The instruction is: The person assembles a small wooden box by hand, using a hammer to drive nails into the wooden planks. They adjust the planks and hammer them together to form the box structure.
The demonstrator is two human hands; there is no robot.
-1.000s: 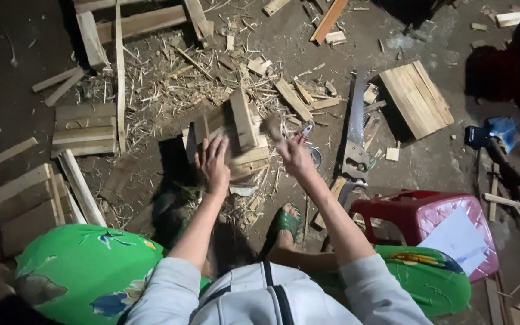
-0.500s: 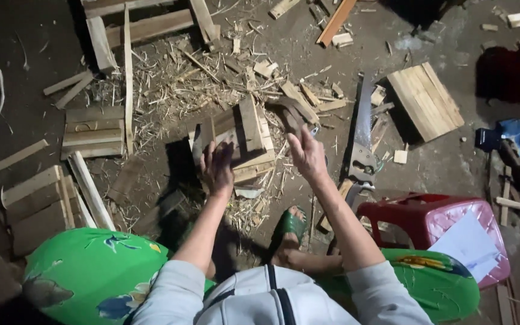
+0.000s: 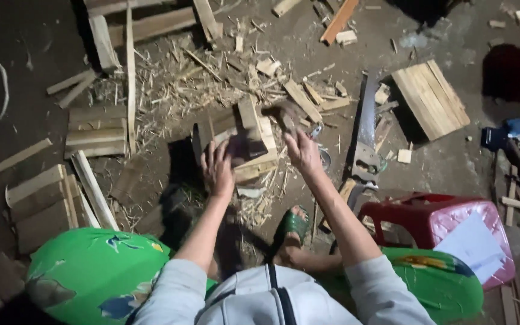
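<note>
The dirt floor (image 3: 43, 72) is littered with wood offcuts, shavings and slats, with the person seated low over it, one green sandal (image 3: 292, 224) planted forward as if to brace the body. A stack of planks (image 3: 431, 99) lies off to the right, well apart from the hands, and a red plastic stool (image 3: 434, 225) with a sheet of paper on it stands near the right elbow. A handsaw (image 3: 366, 135) lies flat on the floor just right of the work, handle toward the person, probably so it can be picked up easily. In the middle sits a small wooden box (image 3: 254, 141) of nailed slats, resting on the floor among the chips. The left hand (image 3: 218, 168) presses on its near edge, fingers spread wide and flat, seemingly to steady it. The right hand (image 3: 302, 150) is raised beside the box, fingers closed around a blurred hammer (image 3: 281, 113) whose head hangs above the box's right side.
</note>
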